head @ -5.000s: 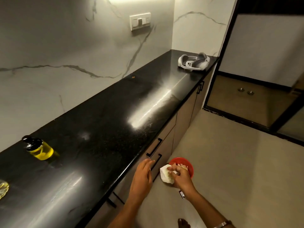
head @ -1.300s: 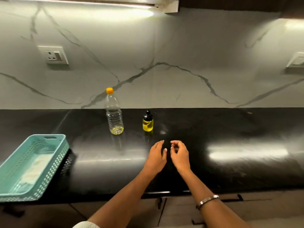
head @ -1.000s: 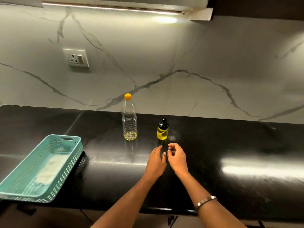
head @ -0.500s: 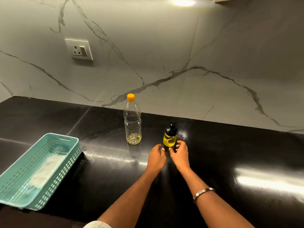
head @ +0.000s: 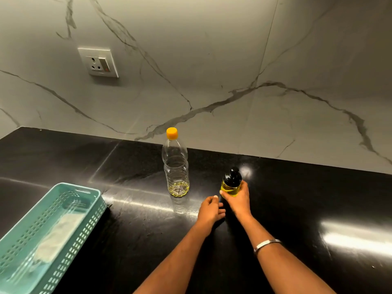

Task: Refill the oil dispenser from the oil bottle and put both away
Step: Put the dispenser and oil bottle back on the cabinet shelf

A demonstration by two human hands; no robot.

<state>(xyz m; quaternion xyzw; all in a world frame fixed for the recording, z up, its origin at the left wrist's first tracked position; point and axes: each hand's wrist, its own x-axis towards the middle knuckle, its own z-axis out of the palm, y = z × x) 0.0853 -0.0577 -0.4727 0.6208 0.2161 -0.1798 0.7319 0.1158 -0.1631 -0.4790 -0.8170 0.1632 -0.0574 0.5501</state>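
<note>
The right hand (head: 237,200) grips the upright dispenser (head: 231,183). The capped bottle (head: 175,166) stands upright left of it, nearer the empty, loosely curled left hand (head: 210,211).

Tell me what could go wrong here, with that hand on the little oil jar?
The right hand grips the oil dispenser alone; on the glossy black counter it might slip or tip. The oil bottle stands close by, nearly empty and light, so a stray knuckle of the left hand could topple it.
</note>
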